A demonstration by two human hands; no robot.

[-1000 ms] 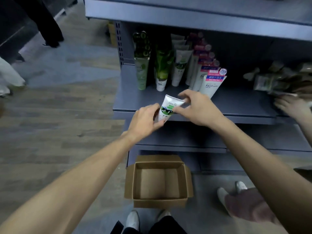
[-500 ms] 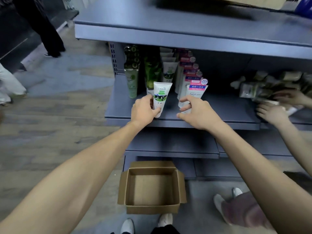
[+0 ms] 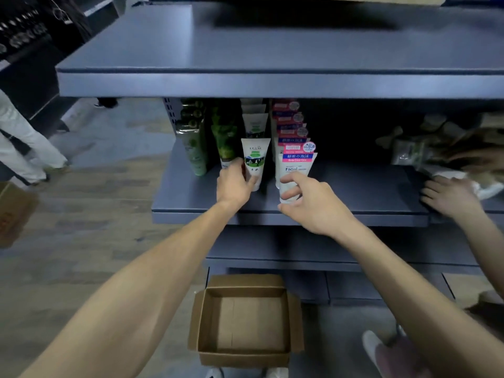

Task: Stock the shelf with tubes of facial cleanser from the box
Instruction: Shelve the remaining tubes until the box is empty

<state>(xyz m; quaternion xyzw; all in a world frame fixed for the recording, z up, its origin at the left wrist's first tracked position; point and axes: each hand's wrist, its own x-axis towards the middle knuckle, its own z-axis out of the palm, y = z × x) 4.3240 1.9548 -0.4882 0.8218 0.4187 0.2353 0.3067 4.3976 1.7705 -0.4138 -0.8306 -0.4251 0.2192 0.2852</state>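
The left hand (image 3: 236, 184) had stood the white-green tube (image 3: 255, 162) in its row, still gripping, the right hand (image 3: 308, 200) pinched the pink-label tube (image 3: 296, 166), and the box (image 3: 245, 321) lay empty.

Shelf (image 3: 354, 186) bare right of pink tubes (image 3: 296, 159); tube rows pack the left, another person's hand (image 3: 450, 197) blocks far right, upper shelf (image 3: 272, 83) overhangs.
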